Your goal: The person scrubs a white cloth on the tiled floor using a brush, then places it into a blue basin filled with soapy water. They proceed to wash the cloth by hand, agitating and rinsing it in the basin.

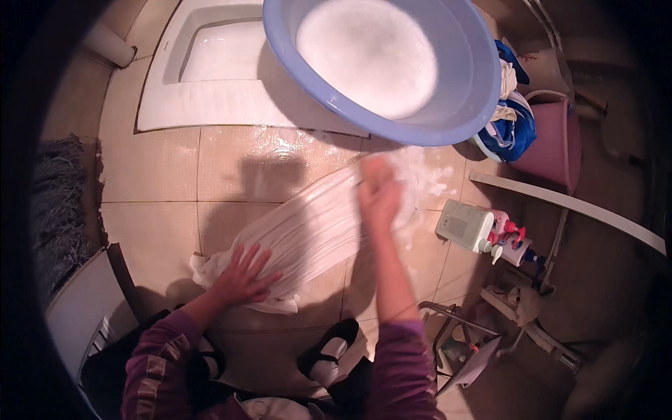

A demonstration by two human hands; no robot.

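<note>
A wet white cloth [310, 226] lies stretched out on the tiled floor, creased lengthwise. My left hand [245, 278] presses flat on its near left end, fingers spread. At the far right end is my right hand [379, 197], blurred, its fingers curled around a pinkish-orange block [377, 169] that may be a brush or a bar of soap. Suds [428, 176] spread over the tiles beyond that end. Above, a large blue plastic basin [336, 100] holds water topped with white foam [367, 58].
A white squat toilet [210, 105] is set in the floor behind the basin. To the right are a pink bucket [546, 142], blue and white clothes [509, 131], several pump bottles [464, 226] and a metal-framed rack [467, 320]. A dark shaggy mat [63, 205] is at left.
</note>
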